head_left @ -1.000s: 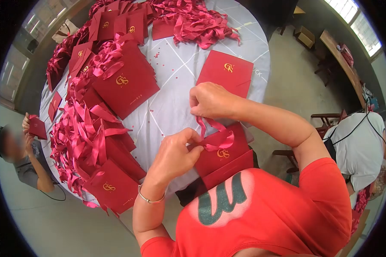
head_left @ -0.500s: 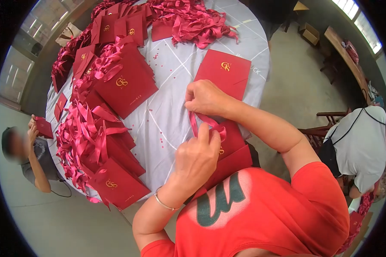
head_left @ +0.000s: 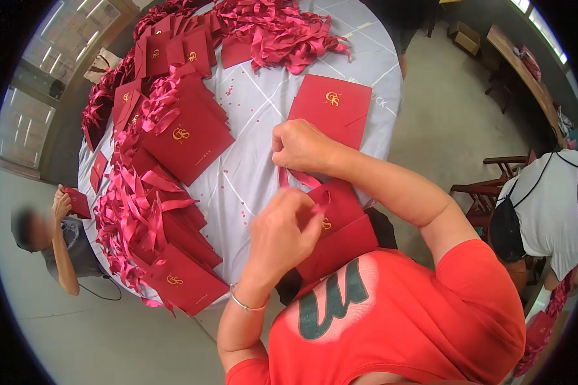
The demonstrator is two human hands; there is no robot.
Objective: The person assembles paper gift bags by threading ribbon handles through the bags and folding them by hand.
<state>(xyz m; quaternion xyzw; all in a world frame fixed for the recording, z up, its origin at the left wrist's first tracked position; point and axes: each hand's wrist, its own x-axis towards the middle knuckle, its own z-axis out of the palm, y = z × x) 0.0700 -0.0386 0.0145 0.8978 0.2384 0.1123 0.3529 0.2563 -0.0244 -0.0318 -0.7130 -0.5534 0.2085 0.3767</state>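
Note:
My right hand (head_left: 304, 146) is closed on a pink-red satin ribbon (head_left: 304, 179), fingers pinched together, just above a dark red paper bag (head_left: 340, 240) with a gold monogram. The bag lies at the table's near edge, against my shirt. To the left, my left hand (head_left: 282, 231), a bangle at its wrist, is over the bag's left side. Thumb and forefinger curve toward the ribbon at the bag's upper part, but motion blurs their tips; whether they grip it is unclear. Beyond my right hand lie more flat red bags (head_left: 334, 106), stacked and partly covered by my forearm.
Overlapping rows of finished-looking red bags (head_left: 189, 142) with ribbons fill the left of the round table. A heap of loose ribbons (head_left: 295, 38) lies at the far side. Across the left edge, a person (head_left: 61, 237) holds a red bag. Another person (head_left: 539, 212) stands at right near wooden chairs.
My left hand has drawn back slightly to the left from the ribbon, and its thumb and forefinger have spread into a curve. My right hand keeps its pinch. The view has shifted a little.

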